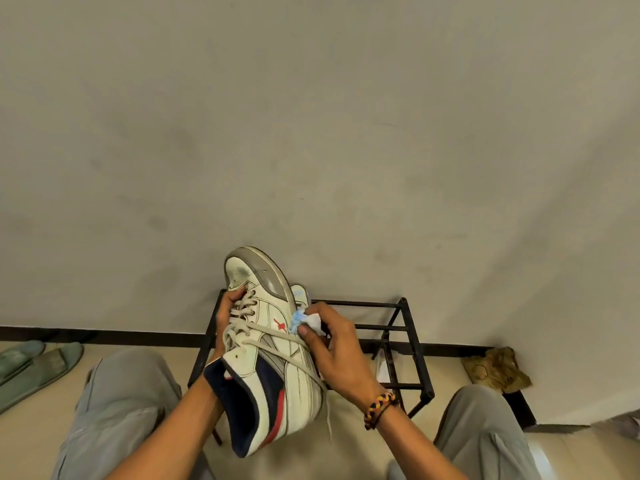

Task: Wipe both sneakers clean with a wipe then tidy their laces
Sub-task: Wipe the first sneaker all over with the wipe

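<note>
A white sneaker (266,337) with a grey toe, navy collar and red trim is held up in front of me, toe pointing away. My left hand (227,317) grips it from the left, fingers curled over the lace area near the toe. My right hand (332,348) pinches a crumpled white and blue wipe (306,320) against the sneaker's right side, by the sole edge. A loose white lace (304,362) runs across the shoe and hangs down past the heel. The other sneaker is not in view.
A black metal shoe rack (408,341) stands against the wall right behind the sneaker. Green slippers (31,365) lie on the floor at the left. A crumpled brown bag (498,370) sits in the right corner. My knees in grey trousers frame both sides.
</note>
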